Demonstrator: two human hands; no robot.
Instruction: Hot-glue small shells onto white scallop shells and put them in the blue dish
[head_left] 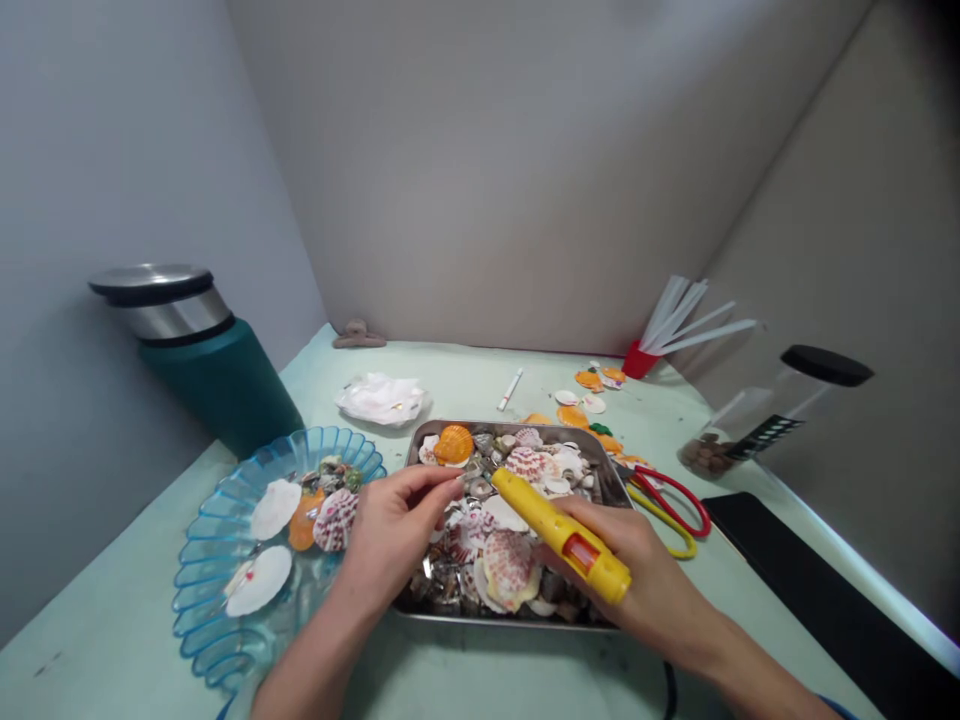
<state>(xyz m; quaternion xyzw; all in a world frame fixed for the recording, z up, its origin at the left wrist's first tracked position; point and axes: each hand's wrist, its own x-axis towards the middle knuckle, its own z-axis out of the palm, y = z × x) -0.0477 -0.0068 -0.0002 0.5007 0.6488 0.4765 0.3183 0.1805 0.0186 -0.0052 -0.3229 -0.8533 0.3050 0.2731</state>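
My right hand [626, 545] is wrapped round a yellow hot glue gun [551, 520] with a red part in its side. The gun's tip points up and left, close to the fingertips of my left hand [401, 525]. Those fingers are pinched together, and whatever small thing they hold is too small to name. Both hands are over a metal tray [510, 622] filled with seashells, among them an orange scallop shell [454, 444] and a pink and white one [512, 570]. To the left, a blue scalloped plastic dish [196, 545] holds several shells, including a white shell [260, 582].
A teal bottle [214, 380] stands at left, near a crumpled white bundle [381, 398]. Right of the tray lie red and yellow-handled scissors [679, 510], a clear jar [739, 425] and a black strip [810, 590]. White sticks [675, 315] stand in a red cup [639, 359] behind.
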